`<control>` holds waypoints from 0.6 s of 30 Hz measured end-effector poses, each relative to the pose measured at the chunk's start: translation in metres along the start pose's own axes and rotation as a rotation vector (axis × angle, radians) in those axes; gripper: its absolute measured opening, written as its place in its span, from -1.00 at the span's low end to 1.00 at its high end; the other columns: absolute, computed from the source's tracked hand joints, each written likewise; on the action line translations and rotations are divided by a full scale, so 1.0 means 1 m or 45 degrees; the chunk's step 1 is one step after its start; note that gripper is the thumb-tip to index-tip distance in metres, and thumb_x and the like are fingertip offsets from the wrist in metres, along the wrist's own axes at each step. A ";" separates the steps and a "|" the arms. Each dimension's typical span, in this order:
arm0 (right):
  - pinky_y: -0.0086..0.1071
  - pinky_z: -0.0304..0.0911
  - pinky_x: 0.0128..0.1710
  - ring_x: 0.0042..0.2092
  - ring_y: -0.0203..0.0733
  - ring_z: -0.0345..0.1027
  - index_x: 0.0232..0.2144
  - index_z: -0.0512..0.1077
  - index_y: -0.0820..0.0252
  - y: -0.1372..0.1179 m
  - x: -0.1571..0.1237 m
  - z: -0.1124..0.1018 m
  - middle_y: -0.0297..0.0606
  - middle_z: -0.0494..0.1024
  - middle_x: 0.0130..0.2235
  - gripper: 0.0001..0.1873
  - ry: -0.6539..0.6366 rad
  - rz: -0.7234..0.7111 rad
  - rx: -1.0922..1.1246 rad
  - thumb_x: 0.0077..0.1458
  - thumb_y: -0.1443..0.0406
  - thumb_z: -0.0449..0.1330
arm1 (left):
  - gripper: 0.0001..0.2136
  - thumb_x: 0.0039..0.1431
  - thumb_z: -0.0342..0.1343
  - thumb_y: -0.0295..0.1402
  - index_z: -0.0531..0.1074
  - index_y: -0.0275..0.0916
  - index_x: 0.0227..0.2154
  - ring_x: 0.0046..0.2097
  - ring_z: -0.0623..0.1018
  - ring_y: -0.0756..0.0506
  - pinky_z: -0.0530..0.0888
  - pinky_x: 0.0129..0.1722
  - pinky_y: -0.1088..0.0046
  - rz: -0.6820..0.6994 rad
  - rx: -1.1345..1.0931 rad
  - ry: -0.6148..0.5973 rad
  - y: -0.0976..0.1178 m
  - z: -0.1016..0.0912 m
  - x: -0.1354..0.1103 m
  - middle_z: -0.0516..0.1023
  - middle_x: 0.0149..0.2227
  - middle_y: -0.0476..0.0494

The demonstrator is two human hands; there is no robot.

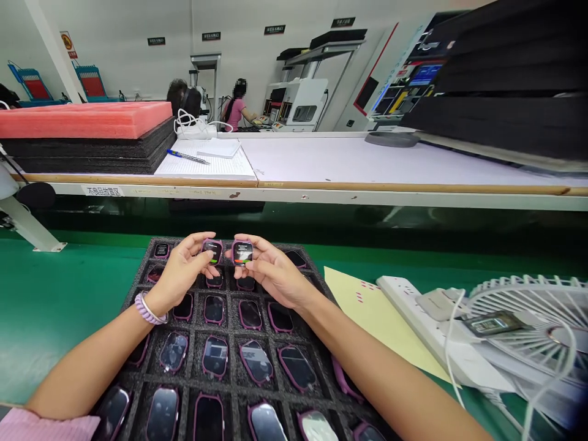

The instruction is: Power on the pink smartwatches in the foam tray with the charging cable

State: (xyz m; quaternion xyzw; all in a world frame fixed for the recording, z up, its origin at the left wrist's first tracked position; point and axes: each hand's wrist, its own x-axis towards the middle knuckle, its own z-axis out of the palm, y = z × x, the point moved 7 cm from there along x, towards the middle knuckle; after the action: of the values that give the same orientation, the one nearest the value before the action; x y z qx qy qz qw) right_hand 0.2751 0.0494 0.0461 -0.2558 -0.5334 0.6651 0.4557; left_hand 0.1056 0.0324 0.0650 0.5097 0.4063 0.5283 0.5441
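My left hand (186,267) grips a purple-framed smartwatch body (212,250), its thumb on the lit screen near a green strip. Beside it, my right hand (271,266) holds a second purple smartwatch body (242,251), whose screen shows small text and a red-orange strip; the thumb rests at its lower edge. Both watches are held upright, a small gap apart, above the far rows of a black foam tray (229,383). Several more purple watches, mostly with dark screens, lie in the tray's compartments. My forearms hide some of them.
Right of the tray lie a yellow sheet (367,306), a white power strip (413,318) and a white fan (528,312) with cables. A shelf (312,160) spans the back, carrying red and black foam (87,122), a notebook (215,162) and a pen (188,157). Beyond, a person sits near machines.
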 end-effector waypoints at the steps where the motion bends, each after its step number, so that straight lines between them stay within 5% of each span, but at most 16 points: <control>1: -0.28 0.41 -0.20 -0.29 -0.22 0.54 0.13 0.40 0.07 0.000 0.000 0.000 -0.21 0.63 -0.04 -0.42 -0.002 0.007 0.004 0.04 0.36 0.36 | -0.57 0.11 0.33 -0.33 0.46 -0.26 0.05 -0.44 0.61 0.01 0.53 -0.42 0.51 0.001 0.000 0.003 0.000 -0.001 0.000 0.61 -0.20 -0.11; 10: -0.27 0.48 0.01 -0.10 -0.19 0.59 0.26 0.34 -0.06 0.004 0.000 0.004 -0.22 0.52 0.11 -0.31 -0.083 -0.003 -0.028 0.14 0.21 0.46 | -0.38 0.04 0.37 -0.49 0.41 -0.22 0.21 -0.27 0.61 0.01 0.57 -0.25 0.51 0.007 -0.076 -0.080 0.017 0.009 -0.012 0.60 0.01 -0.20; 12: -0.29 0.50 -0.05 -0.16 -0.20 0.56 0.25 0.36 -0.04 -0.001 -0.004 0.008 -0.22 0.53 0.05 -0.33 -0.082 -0.029 -0.103 0.16 0.14 0.46 | -0.38 0.02 0.42 -0.53 0.46 -0.16 0.18 -0.13 0.62 -0.04 0.58 -0.17 0.54 0.002 -0.208 -0.233 0.031 0.023 -0.033 0.62 -0.01 -0.17; 16: -0.35 0.48 -0.22 -0.22 -0.19 0.49 0.17 0.47 -0.06 -0.031 -0.031 0.025 -0.23 0.53 -0.05 -0.47 -0.077 -0.204 -0.434 0.21 0.07 0.45 | -0.37 -0.01 0.49 -0.50 0.54 0.04 0.15 -0.14 0.67 -0.12 0.59 -0.27 0.55 -0.163 -0.459 -0.807 0.053 0.059 -0.095 0.64 -0.21 -0.09; 18: -0.33 0.47 -0.19 -0.15 -0.13 0.48 0.17 0.48 -0.14 -0.055 -0.052 0.037 -0.23 0.52 -0.05 -0.56 -0.060 -0.387 -0.599 0.29 0.07 0.39 | -0.39 0.01 0.51 -0.38 0.54 0.03 0.17 -0.16 0.70 -0.20 0.63 -0.28 0.46 -0.268 -0.504 -0.909 0.056 0.062 -0.116 0.65 -0.25 -0.15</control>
State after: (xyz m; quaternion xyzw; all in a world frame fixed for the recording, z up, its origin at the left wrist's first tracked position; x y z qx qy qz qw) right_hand 0.2865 -0.0130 0.1018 -0.2563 -0.7159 0.4528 0.4656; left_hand 0.1449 -0.0947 0.1179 0.5022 0.1326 0.3279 0.7891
